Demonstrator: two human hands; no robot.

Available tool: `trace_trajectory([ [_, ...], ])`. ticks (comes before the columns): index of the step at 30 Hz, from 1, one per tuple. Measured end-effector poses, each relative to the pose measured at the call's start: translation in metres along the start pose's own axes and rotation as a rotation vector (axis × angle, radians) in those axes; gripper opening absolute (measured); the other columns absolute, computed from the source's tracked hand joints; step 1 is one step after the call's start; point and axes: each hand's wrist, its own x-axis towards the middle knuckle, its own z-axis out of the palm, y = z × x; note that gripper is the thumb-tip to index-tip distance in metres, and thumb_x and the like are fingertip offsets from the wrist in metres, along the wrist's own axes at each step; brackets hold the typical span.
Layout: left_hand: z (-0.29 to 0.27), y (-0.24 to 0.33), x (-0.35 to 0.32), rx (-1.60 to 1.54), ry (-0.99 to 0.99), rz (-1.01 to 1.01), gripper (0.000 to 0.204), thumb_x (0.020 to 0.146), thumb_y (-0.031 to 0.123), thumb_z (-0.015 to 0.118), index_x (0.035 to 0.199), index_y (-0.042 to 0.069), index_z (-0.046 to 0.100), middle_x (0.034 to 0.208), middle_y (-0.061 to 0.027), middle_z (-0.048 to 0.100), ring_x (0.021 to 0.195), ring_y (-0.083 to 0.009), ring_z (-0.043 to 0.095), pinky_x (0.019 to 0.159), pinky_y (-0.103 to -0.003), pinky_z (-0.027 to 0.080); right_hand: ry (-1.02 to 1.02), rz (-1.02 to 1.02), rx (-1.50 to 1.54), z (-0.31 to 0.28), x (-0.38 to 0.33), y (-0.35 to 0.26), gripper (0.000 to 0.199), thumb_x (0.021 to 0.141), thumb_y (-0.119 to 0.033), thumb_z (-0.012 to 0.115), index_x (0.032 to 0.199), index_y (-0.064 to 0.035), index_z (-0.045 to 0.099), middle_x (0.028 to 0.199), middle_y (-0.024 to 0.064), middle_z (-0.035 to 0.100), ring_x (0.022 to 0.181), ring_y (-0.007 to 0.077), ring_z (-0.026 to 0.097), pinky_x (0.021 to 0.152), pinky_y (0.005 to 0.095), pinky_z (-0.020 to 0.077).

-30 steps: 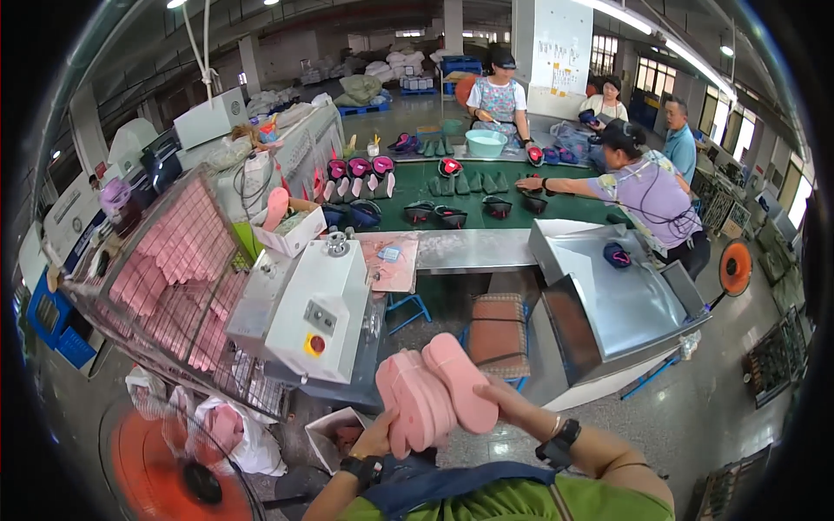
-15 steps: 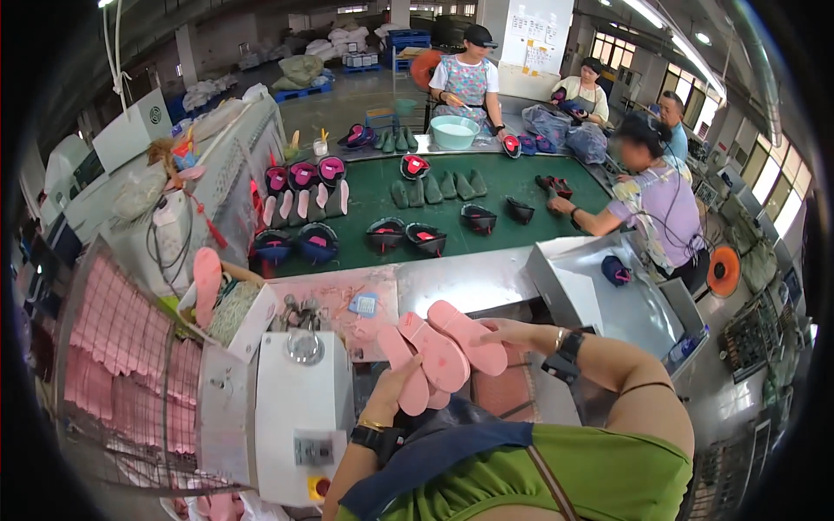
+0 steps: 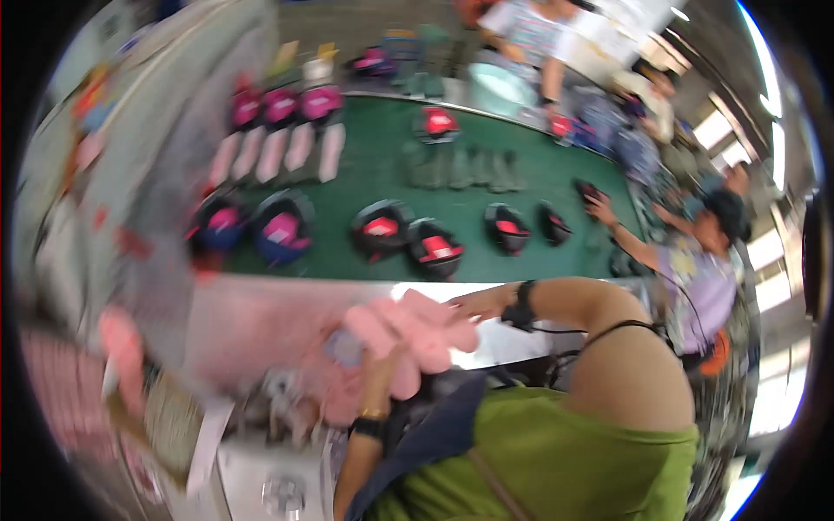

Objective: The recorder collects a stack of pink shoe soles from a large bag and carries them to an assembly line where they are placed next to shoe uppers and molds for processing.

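Note:
Several pink insoles (image 3: 426,334) are fanned out in front of me, smeared by motion, over the near edge of the worktable. My left hand (image 3: 380,369) is closed around their lower left part. At their upper right end, my right hand (image 3: 485,304) pinches the edge of the insoles, though its fingertips are blurred. Beyond them, dark shoe uppers with red or pink linings, such as this shoe upper (image 3: 434,247), sit in rows on the green conveyor belt (image 3: 347,187).
A box (image 3: 208,447) with a bundle of cord and a pink insole stands at the left. Below it is a white machine (image 3: 261,478). A co-worker (image 3: 699,278) reaches over the belt from the right; another person (image 3: 530,43) stands behind a pale basin (image 3: 504,87).
My view has shifted and tilted, bringing the belt closer. Both hands have carried the insoles forward, nearer the belt. The co-worker at the right still handles a dark shoe piece.

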Motion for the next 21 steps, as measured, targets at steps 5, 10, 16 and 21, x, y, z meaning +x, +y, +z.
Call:
trace_trajectory([
  [5,0.009,-0.04,0.02,-0.125,0.357,-0.086,0.05,0.091,0.029,0.071,0.123,-0.005,0.054,0.105,-0.0113,0.064,0.088,-0.0176,0.063,0.069,-0.031,0.053,0.23,0.413,0.883,0.008,-0.003,-0.004,0.081,0.083,-0.043,0.076,0.147,-0.0065,0.04,0.147,0.0128,0.042,0.133,0.0254,0.044,0.107,0.0435,0.0406],
  [10,0.036,-0.037,0.023,-0.485,0.332,-0.116,0.048,0.094,0.03,0.068,0.126,-0.003,0.052,0.108,-0.0108,0.064,0.09,-0.0171,0.064,0.071,-0.03,0.055,0.326,0.318,0.523,0.016,-0.014,0.019,0.086,0.086,-0.061,0.064,0.145,-0.0028,0.04,0.125,0.0187,0.06,0.113,0.0323,0.061,0.096,0.0435,0.0479],
  [16,0.071,-0.047,-0.046,-0.658,0.416,-0.082,0.05,0.098,0.04,0.058,0.129,0.001,0.052,0.116,-0.0109,0.063,0.101,-0.023,0.065,0.082,-0.038,0.057,0.569,0.441,-0.064,0.032,-0.031,-0.023,0.073,0.092,-0.068,0.045,0.125,-0.0043,0.059,0.119,0.0266,0.061,0.103,0.0404,0.064,0.086,0.0518,0.0521],
  [21,0.091,-0.014,-0.092,-0.486,0.44,0.131,0.051,0.102,0.04,0.048,0.139,0.005,0.046,0.136,-0.012,0.052,0.12,-0.0258,0.056,0.1,-0.041,0.051,1.095,0.159,-0.369,0.028,-0.063,-0.089,0.056,0.099,-0.048,0.049,0.121,0.0015,0.058,0.096,0.0213,0.064,0.092,0.0343,0.067,0.074,0.0471,0.0548],
])
